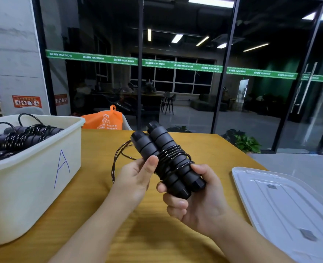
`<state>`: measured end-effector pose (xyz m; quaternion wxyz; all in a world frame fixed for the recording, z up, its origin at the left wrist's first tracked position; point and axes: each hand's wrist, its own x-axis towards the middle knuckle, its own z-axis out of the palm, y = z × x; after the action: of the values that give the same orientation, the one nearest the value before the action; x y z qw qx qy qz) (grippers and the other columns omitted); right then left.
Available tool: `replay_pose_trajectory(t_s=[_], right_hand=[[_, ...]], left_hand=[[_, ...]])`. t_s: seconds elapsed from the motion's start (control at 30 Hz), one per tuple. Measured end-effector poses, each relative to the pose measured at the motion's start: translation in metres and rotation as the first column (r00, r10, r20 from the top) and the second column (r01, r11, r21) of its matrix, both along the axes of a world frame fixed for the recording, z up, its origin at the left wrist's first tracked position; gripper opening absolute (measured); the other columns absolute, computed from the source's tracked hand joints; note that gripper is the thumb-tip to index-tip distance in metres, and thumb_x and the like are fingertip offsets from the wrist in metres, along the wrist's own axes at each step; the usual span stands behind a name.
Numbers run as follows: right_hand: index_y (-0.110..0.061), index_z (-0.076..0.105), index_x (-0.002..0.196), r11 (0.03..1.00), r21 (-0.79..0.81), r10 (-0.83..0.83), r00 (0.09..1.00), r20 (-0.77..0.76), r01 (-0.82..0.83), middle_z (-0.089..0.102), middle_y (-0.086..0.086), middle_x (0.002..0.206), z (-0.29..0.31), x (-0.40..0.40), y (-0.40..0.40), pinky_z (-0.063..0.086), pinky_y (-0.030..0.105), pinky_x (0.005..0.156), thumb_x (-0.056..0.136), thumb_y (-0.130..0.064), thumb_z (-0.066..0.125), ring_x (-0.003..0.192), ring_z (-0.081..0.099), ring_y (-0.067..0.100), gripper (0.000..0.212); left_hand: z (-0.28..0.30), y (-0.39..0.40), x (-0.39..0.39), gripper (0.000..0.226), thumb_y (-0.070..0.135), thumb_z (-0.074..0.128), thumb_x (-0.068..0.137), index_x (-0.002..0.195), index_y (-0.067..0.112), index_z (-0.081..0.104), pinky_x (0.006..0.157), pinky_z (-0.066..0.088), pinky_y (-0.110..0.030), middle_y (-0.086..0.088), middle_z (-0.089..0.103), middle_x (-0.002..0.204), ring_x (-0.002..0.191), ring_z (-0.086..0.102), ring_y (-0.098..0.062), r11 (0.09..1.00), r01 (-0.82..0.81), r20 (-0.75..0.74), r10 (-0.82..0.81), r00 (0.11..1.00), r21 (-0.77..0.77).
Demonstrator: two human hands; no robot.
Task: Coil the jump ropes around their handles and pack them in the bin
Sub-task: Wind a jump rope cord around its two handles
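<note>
Two black jump rope handles (157, 142) lie side by side above the yellow table (100, 158), with black rope (173, 158) wound several turns around their middle. My right hand (195, 198) grips the handles' lower ends. My left hand (138, 177) holds the bundle from the left, its thumb pressing on the coils. A loose length of rope (117, 160) loops down to the table at the left. The white bin (43, 168), marked with a blue "A", stands at the left and holds several coiled jump ropes (22, 139).
The bin's white lid (282, 202) lies flat at the table's right edge. An orange bag (104, 119) sits behind the table. Glass walls and potted plants (246, 142) are beyond the far edge.
</note>
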<state>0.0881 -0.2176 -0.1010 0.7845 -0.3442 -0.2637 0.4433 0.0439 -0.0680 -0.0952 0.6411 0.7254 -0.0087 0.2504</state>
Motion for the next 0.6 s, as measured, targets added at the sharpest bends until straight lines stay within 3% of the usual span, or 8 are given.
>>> replay_pose_trajectory(t_s=[0.1,0.17,0.23,0.3,0.37,0.47,0.53,0.6], right_hand=[[-0.013,0.075,0.104,0.994,-0.061,-0.086,0.996,0.016,0.087,0.068,0.019,0.086,0.005,-0.004,0.001,0.033,0.02,0.042,0.062,-0.047,0.067,0.042,0.045,0.016,0.055],[-0.014,0.072,0.107,0.952,-0.195,-0.213,0.969,0.124,0.235,0.069,0.022,0.091,0.01,-0.005,0.003,0.034,0.022,0.043,0.075,-0.048,0.051,0.045,0.05,0.02,0.051],[-0.022,0.059,0.122,0.814,-0.302,-0.363,0.841,0.401,0.496,0.07,0.016,0.101,0.009,-0.001,0.003,0.042,0.027,0.047,0.094,-0.038,0.041,0.056,0.06,0.023,0.037],[-0.039,0.046,0.13,0.658,-0.256,-0.415,0.624,0.662,0.708,0.068,0.003,0.105,0.008,0.002,0.0,0.052,0.028,0.056,0.101,-0.029,0.04,0.072,0.068,0.017,0.031],[-0.05,0.041,0.126,0.643,-0.181,-0.367,0.507,0.78,0.744,0.063,-0.002,0.109,0.006,0.002,-0.002,0.055,0.023,0.067,0.099,-0.026,0.049,0.085,0.068,0.01,0.037],[-0.053,0.034,0.128,0.686,-0.146,-0.27,0.436,0.859,0.713,0.057,-0.011,0.118,0.0,-0.002,0.0,0.05,0.017,0.084,0.085,-0.031,0.072,0.1,0.063,0.0,0.062],[-0.053,0.024,0.136,0.651,-0.159,-0.181,0.355,0.917,0.742,0.05,-0.013,0.131,-0.007,0.0,0.004,0.044,0.022,0.1,0.068,-0.044,0.079,0.117,0.054,0.0,0.088],[-0.056,0.017,0.137,0.617,-0.161,-0.133,0.304,0.943,0.77,0.046,-0.013,0.137,-0.01,-0.001,0.008,0.042,0.027,0.104,0.065,-0.045,0.078,0.123,0.049,0.003,0.094]], left_hand=[[0.0,0.0,0.001,0.056,0.065,0.052,0.072,0.086,0.012,0.063,0.036,0.02,-0.016,0.007,0.029,0.041,0.036,0.023,-0.007,0.997,0.011,-0.01,-0.011,1.0,-0.079],[0.0,-0.002,0.001,0.042,0.052,0.052,0.077,0.076,0.011,0.06,0.035,0.023,-0.013,0.009,0.033,0.035,0.031,0.027,-0.003,0.991,-0.031,-0.01,0.03,1.0,-0.13],[-0.002,-0.002,0.001,0.033,0.044,0.053,0.085,0.07,0.014,0.057,0.039,0.027,-0.012,0.01,0.042,0.032,0.031,0.038,-0.002,0.988,-0.099,0.003,0.1,0.995,-0.119],[-0.004,-0.002,0.002,0.034,0.051,0.055,0.078,0.078,0.019,0.064,0.05,0.033,-0.018,0.015,0.055,0.044,0.045,0.05,0.0,0.983,-0.175,0.012,0.176,0.984,-0.053],[-0.006,-0.003,0.001,0.043,0.06,0.055,0.066,0.083,0.023,0.068,0.057,0.038,-0.015,0.014,0.067,0.064,0.063,0.06,0.0,0.973,-0.23,0.027,0.231,0.973,-0.016],[-0.009,-0.005,0.002,0.044,0.062,0.057,0.063,0.079,0.022,0.068,0.053,0.038,-0.007,0.012,0.07,0.071,0.066,0.061,0.005,0.963,-0.271,0.029,0.271,0.962,0.004],[-0.011,-0.005,0.002,0.036,0.057,0.062,0.072,0.078,0.022,0.067,0.052,0.038,-0.007,0.008,0.07,0.071,0.066,0.06,0.002,0.952,-0.3,0.028,0.299,0.954,0.054],[-0.012,-0.003,0.002,0.025,0.05,0.064,0.078,0.077,0.025,0.065,0.053,0.039,-0.008,0.005,0.067,0.07,0.069,0.058,0.0,0.94,-0.318,0.054,0.313,0.948,0.128]])
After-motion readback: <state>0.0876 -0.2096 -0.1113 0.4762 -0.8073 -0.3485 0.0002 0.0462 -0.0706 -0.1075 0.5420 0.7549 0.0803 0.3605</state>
